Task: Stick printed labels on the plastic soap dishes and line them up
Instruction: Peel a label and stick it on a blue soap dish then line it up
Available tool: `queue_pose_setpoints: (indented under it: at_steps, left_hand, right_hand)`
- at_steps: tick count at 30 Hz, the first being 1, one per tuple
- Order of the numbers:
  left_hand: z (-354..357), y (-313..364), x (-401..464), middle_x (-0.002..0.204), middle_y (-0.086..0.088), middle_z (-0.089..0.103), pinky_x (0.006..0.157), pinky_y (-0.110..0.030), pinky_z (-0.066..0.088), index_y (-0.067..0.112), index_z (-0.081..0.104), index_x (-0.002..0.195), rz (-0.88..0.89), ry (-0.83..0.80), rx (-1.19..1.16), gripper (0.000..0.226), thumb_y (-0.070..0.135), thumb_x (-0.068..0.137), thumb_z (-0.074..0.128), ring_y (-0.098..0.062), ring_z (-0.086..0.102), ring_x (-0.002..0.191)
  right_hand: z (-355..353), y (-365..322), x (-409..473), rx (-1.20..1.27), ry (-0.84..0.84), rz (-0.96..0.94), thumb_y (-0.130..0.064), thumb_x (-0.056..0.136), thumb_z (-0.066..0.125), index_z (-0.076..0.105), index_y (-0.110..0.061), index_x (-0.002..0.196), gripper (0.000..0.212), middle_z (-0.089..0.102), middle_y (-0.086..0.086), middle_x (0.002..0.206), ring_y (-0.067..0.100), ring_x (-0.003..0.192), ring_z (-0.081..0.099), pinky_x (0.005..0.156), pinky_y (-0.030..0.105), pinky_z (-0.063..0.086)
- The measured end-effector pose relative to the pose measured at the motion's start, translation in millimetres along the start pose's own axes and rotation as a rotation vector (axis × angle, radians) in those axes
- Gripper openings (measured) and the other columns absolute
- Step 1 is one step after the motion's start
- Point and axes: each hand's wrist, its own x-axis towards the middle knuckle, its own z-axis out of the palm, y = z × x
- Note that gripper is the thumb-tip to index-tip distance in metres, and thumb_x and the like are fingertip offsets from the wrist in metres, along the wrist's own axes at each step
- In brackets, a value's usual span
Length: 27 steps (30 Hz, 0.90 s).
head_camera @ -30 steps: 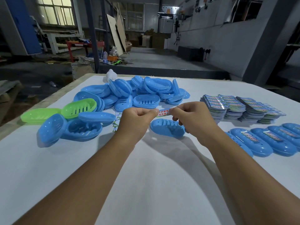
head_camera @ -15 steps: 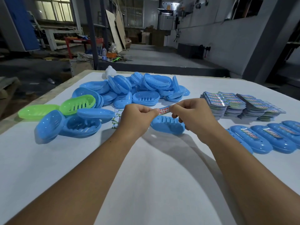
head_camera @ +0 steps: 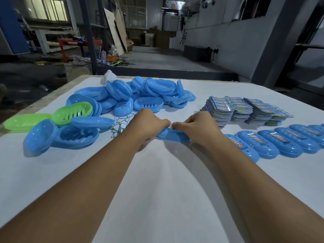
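Note:
A blue soap dish lies upside down on the white table in front of me. My left hand and my right hand rest on top of it, thumbs nearly touching. Between the thumbs shows a sliver of a printed label, pinched and pressed onto the dish. Most of the label is hidden under my fingers. To the right runs a row of blue labelled dishes, lying side by side.
A heap of unlabelled blue dishes fills the back left, with two green dishes beside it. Stacks of printed label sheets sit at the back right. Peeled backing scraps lie left of my hands.
My hands held the label stretched in the air above the dish. They have come down and closer together, and the label now lies against the dish.

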Motion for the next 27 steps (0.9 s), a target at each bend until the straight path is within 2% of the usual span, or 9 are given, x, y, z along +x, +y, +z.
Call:
queue_pose_setpoints:
  at_steps: [9, 12, 14, 19, 23, 27]
  left_hand:
    - [4, 2, 3, 0.065, -0.006, 0.056, 0.061, -0.032, 0.041, 0.009, 0.062, 0.077, -0.006, 0.002, 0.136, 0.044, 0.05, 0.069, 0.074, -0.025, 0.055, 0.064]
    - [6, 2, 1, 0.082, -0.02, 0.065, 0.064, -0.033, 0.041, 0.008, 0.065, 0.084, 0.011, 0.018, 0.191, 0.045, 0.051, 0.07, 0.071, -0.034, 0.065, 0.08]
    - [8, 4, -1, 0.094, -0.017, 0.07, 0.065, -0.033, 0.043, 0.007, 0.07, 0.095, 0.021, 0.044, 0.247, 0.051, 0.053, 0.072, 0.069, -0.034, 0.067, 0.091]
    - [8, 12, -5, 0.097, 0.0, 0.07, 0.072, -0.032, 0.05, 0.025, 0.071, 0.099, 0.078, 0.137, 0.486, 0.037, 0.054, 0.077, 0.063, -0.026, 0.064, 0.089]
    - [7, 12, -7, 0.103, 0.002, 0.068, 0.071, -0.032, 0.045, 0.027, 0.065, 0.101, 0.174, 0.231, 0.632, 0.035, 0.057, 0.083, 0.06, -0.027, 0.062, 0.093]
    - [5, 3, -8, 0.098, 0.001, 0.067, 0.071, -0.033, 0.048, 0.026, 0.062, 0.096, 0.13, 0.216, 0.586, 0.048, 0.072, 0.08, 0.058, -0.026, 0.063, 0.092]
  right_hand:
    - [2, 1, 5, -0.024, 0.009, 0.031, -0.046, 0.066, 0.081, 0.069, -0.001, 0.062, 0.047, 0.051, 0.004, 0.05, 0.018, 0.051, 0.042, 0.051, 0.029, 0.036]
    - [1, 0, 6, -0.038, 0.0, 0.04, -0.045, 0.066, 0.082, 0.07, -0.002, 0.062, 0.045, 0.053, 0.003, 0.049, 0.017, 0.049, 0.044, 0.051, 0.029, 0.038]
    - [1, -2, 6, -0.077, 0.004, 0.042, -0.045, 0.066, 0.081, 0.071, -0.004, 0.061, 0.043, 0.057, 0.003, 0.05, 0.016, 0.049, 0.047, 0.051, 0.028, 0.039]
    - [1, -7, 4, -0.209, 0.023, 0.0, -0.045, 0.068, 0.074, 0.07, -0.005, 0.063, 0.041, 0.068, 0.011, 0.059, 0.021, 0.055, 0.055, 0.052, 0.028, 0.042]
    - [-2, -10, 3, -0.298, 0.041, -0.013, -0.055, 0.067, 0.074, 0.058, -0.008, 0.06, 0.05, 0.057, 0.005, 0.052, 0.02, 0.052, 0.05, 0.046, 0.025, 0.036]
    - [-9, -7, 6, -0.364, -0.026, 0.03, -0.071, 0.066, 0.071, 0.058, -0.011, 0.065, 0.062, 0.055, 0.003, 0.057, 0.02, 0.052, 0.051, 0.047, 0.026, 0.035]
